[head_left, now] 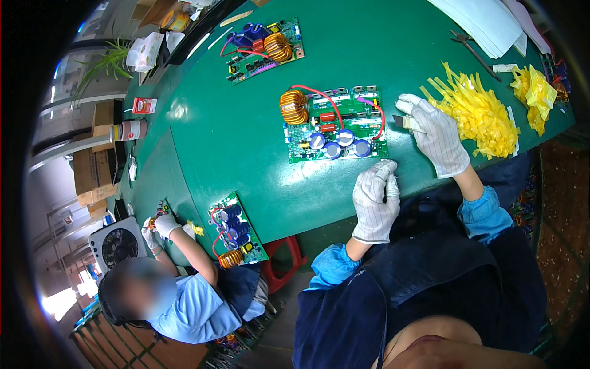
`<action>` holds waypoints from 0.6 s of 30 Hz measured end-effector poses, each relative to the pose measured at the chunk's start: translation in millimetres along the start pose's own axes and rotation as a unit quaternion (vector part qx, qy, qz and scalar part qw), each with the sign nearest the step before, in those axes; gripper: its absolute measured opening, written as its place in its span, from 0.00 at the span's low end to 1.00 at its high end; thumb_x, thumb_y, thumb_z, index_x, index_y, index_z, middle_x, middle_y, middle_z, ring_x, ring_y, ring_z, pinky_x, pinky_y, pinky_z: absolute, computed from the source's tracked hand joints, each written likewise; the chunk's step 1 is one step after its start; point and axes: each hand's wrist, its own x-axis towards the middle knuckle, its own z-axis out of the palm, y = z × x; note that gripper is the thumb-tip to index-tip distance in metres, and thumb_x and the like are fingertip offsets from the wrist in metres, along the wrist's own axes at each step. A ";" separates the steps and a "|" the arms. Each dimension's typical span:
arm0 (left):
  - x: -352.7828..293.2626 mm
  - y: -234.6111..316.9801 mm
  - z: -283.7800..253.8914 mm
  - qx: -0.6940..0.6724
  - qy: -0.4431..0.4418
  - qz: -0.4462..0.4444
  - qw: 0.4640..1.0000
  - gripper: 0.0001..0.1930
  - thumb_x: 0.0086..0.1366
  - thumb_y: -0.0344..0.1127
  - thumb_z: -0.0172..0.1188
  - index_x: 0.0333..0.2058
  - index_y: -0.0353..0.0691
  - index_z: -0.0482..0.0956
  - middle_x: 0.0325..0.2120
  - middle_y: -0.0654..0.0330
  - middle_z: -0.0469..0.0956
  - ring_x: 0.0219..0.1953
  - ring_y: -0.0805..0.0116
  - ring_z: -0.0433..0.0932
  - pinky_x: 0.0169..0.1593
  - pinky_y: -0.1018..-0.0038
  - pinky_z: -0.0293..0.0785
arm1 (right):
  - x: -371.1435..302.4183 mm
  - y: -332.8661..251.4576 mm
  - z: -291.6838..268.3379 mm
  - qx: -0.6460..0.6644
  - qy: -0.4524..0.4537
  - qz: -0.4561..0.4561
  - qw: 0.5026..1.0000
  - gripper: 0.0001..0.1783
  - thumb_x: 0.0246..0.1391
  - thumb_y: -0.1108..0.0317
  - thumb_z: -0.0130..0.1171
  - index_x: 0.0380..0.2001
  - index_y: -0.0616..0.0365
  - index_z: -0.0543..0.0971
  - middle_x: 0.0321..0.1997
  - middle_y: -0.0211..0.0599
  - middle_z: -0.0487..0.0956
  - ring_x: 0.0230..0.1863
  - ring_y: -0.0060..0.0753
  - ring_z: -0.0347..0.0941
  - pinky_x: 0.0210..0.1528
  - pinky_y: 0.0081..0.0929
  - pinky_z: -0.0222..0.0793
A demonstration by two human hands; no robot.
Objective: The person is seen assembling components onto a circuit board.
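A green circuit board (314, 133) lies on the table in front of me, with a copper-wound ring coil, blue round capacitors, red parts and red wires. My left hand (376, 202), in a white striped glove, is at the board's near right corner. Its fingers are bent and pressed together, and whatever the fingertips hold is hidden. Right of the board, my right hand (437, 135), gloved alike, pinches a small flat blade-like tool (401, 122). The tool's dark tip points left toward the board, apart from it.
Yellow strips (476, 111) are heaped right of my right hand, beside a smaller yellow bundle (533, 97). Pliers (474, 54) and white papers (482, 24) lie beyond. Other boards sit at the far side (263, 52) and near left (236, 230). A co-worker (190, 307) works at left.
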 end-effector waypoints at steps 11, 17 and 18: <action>8.9 2.1 0.2 0.012 0.008 0.010 1.000 0.13 0.60 0.22 0.60 0.44 0.39 0.78 0.40 0.53 0.81 0.41 0.54 0.80 0.49 0.62 0.74 | 10.6 -0.1 -5.1 0.007 0.002 -0.007 1.000 0.21 0.53 0.75 0.53 0.51 0.53 0.79 0.57 0.34 0.79 0.49 0.44 0.78 0.47 0.34 0.76; 2.4 2.9 0.9 0.023 0.013 0.017 0.999 0.15 0.58 0.22 0.62 0.45 0.39 0.79 0.39 0.53 0.81 0.41 0.53 0.80 0.46 0.61 0.76 | 6.4 -3.8 -3.5 0.005 0.001 -0.006 1.000 0.18 0.56 0.70 0.54 0.50 0.52 0.78 0.57 0.37 0.78 0.49 0.48 0.78 0.44 0.38 0.76; 2.0 4.2 0.9 0.017 0.015 0.018 1.000 0.15 0.58 0.23 0.63 0.45 0.39 0.79 0.39 0.53 0.81 0.41 0.53 0.80 0.46 0.61 0.76 | 5.1 -4.8 -4.2 0.005 -0.006 0.002 1.000 0.18 0.57 0.70 0.54 0.51 0.54 0.78 0.57 0.38 0.78 0.50 0.49 0.78 0.45 0.39 0.76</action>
